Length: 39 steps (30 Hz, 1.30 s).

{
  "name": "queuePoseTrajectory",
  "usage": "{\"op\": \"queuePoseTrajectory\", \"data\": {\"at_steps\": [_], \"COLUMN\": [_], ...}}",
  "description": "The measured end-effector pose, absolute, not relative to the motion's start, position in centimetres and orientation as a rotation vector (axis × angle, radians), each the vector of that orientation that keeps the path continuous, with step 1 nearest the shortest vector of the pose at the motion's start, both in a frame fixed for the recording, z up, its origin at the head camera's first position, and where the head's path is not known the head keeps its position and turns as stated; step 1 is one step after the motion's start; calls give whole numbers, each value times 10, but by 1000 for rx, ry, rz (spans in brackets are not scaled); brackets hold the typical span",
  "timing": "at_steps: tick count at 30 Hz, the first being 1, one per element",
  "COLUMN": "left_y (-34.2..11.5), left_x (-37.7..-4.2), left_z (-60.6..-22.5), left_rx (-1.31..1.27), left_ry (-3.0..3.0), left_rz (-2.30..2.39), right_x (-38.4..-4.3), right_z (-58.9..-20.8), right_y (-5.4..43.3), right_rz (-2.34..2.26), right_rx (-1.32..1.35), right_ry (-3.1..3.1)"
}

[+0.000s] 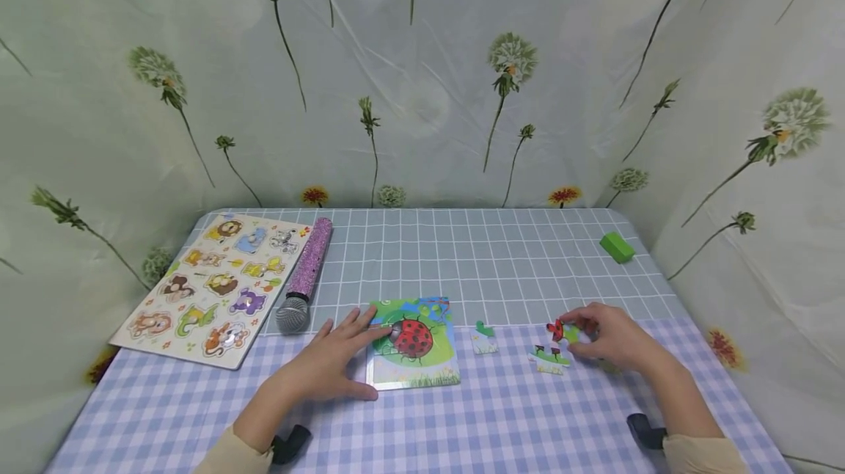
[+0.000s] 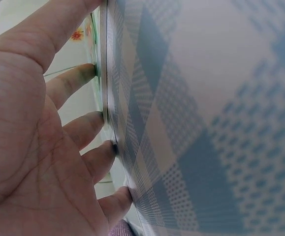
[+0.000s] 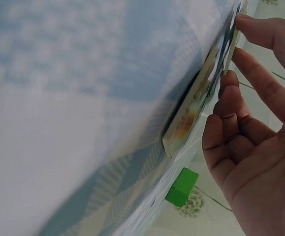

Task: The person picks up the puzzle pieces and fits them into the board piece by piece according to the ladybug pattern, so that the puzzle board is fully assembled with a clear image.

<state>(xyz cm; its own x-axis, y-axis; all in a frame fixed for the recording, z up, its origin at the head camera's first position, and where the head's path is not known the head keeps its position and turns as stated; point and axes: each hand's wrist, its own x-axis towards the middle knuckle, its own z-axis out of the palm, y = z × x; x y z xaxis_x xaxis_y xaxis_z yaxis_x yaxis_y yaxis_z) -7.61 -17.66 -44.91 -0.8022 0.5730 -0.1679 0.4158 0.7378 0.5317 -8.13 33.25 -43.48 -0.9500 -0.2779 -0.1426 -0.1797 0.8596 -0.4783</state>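
Observation:
My left hand (image 1: 333, 358) lies with spread fingers over the left side of a square ladybug puzzle (image 1: 414, 338). In the left wrist view its fingertips (image 2: 85, 72) touch the puzzle's edge and the cloth. Farther right, my right hand (image 1: 610, 336) pinches a small red and green puzzle piece (image 1: 557, 330) between thumb and fingers. The right wrist view shows this piece (image 3: 232, 46) edge-on, thin and pale. Just below it lies a loose piece with grass (image 1: 549, 362). Another green and white piece (image 1: 485, 340) sits between the puzzle and the right hand. One more flat piece (image 3: 186, 120) lies partly under the right hand.
A wooden animal puzzle board (image 1: 205, 287) lies at the left, with a pink glittery microphone (image 1: 308, 265) along its right edge. Toward the back right stands a green block (image 1: 617, 247). Checked cloth (image 1: 495, 430) covers the front; a floral curtain (image 1: 422, 92) hangs behind.

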Motion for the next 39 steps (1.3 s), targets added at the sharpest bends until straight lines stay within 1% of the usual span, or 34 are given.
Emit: {"op": "queuePoseTrajectory", "data": {"at_steps": [13, 24, 39], "left_y": [-176, -177, -177], "left_x": [-78, -77, -78], "left_z": [-448, -449, -448], "left_rx": [780, 790, 786], "left_ry": [2613, 2611, 2589], "left_rz": [698, 700, 721], "right_x": [-79, -83, -90], "right_z": [-428, -432, -422], "right_y": [332, 329, 307], "right_rz": [-764, -771, -764], "right_rx": [-263, -362, -419], "right_ry": [2803, 2820, 2793]}}
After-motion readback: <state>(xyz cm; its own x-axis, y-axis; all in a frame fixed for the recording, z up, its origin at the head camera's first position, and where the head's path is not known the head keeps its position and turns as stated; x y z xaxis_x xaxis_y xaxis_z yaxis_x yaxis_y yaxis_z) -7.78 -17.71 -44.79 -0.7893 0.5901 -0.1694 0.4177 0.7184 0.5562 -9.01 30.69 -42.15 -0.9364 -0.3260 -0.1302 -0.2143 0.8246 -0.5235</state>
